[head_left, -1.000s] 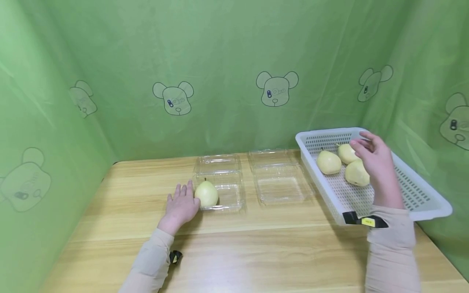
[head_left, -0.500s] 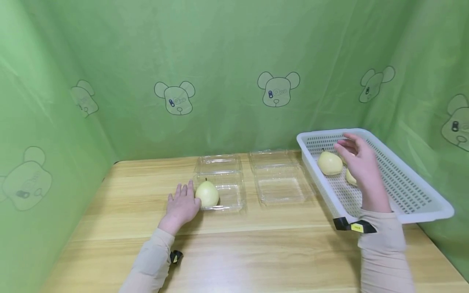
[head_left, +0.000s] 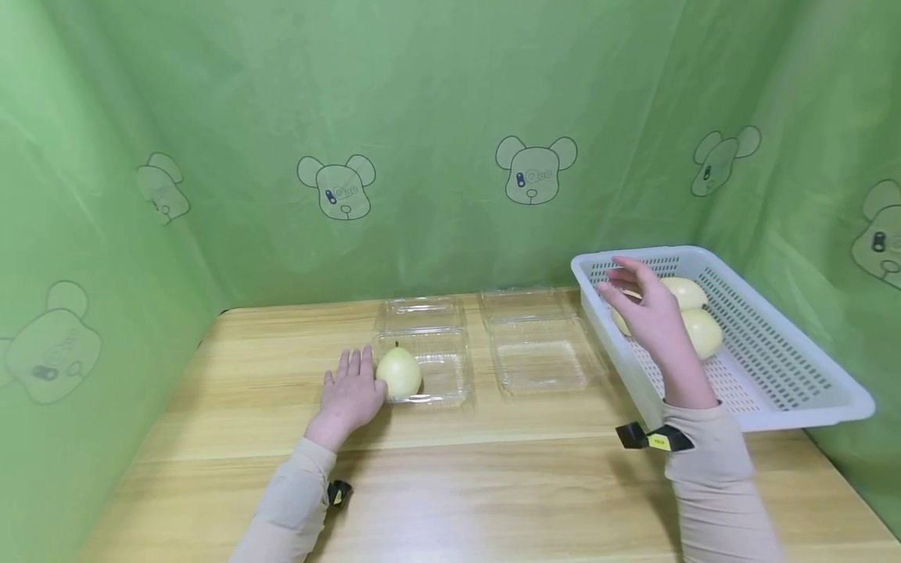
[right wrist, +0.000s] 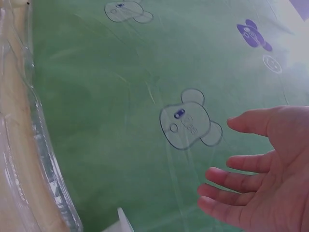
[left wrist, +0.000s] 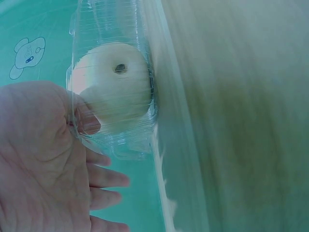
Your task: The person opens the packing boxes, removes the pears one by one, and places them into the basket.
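My left hand [head_left: 352, 400] lies with fingers extended against the left side of a clear plastic clamshell box [head_left: 445, 375]. One pale yellow pear [head_left: 399, 373] sits inside it, stem up. In the left wrist view, the thumb [left wrist: 88, 121] overlaps the box's clear wall beside the pear. Over a white slotted basket [head_left: 781, 360] hovers my right hand [head_left: 651, 313], its fingers apart and nothing between them. Below it, a pear [head_left: 622, 317] is partly covered by the hand. Two more pears [head_left: 684, 292] rest behind and right of it in the basket.
A second clear clamshell box [head_left: 538, 363], lid raised, stands between the first box and the basket, with no pear in it. Green curtains [head_left: 436, 94] with bear-head prints enclose the back and both sides of the wooden table [head_left: 422, 485].
My right hand has moved left across the basket, from above the right-hand pears to above the left one. The left hand and the boxed pear have stayed in place.
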`<state>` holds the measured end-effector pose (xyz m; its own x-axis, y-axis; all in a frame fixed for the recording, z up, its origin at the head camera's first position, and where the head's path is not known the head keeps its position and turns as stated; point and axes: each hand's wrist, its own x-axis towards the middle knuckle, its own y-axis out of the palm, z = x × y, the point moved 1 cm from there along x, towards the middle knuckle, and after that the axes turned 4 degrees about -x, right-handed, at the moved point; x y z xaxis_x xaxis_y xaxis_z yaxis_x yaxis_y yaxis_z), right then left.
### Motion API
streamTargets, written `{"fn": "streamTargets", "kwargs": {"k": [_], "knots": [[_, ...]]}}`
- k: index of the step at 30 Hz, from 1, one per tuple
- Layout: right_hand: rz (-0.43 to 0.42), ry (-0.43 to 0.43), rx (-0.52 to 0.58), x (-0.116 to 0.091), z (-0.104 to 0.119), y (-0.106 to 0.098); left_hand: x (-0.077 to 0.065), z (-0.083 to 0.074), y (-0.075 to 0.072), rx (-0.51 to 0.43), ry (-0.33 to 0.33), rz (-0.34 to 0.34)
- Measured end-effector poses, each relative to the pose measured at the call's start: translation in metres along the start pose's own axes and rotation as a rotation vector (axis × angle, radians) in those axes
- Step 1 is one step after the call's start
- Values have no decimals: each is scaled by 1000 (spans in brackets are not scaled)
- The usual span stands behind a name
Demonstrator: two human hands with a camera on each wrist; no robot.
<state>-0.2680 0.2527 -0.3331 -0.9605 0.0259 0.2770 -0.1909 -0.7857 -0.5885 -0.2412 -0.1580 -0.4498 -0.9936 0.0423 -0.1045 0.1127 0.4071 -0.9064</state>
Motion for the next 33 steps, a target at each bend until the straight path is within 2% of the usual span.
{"fn": "streamTargets", "kwargs": {"k": [13,27,33], "knots": [[56,-86,29,3,18,32,1,0,-1,29,22,-5],[143,-119,53,8,29,63,1,0,-4,50,27,-25],[167,-125,25,9,30,77,1,0,-4,52,25,-27]]}}
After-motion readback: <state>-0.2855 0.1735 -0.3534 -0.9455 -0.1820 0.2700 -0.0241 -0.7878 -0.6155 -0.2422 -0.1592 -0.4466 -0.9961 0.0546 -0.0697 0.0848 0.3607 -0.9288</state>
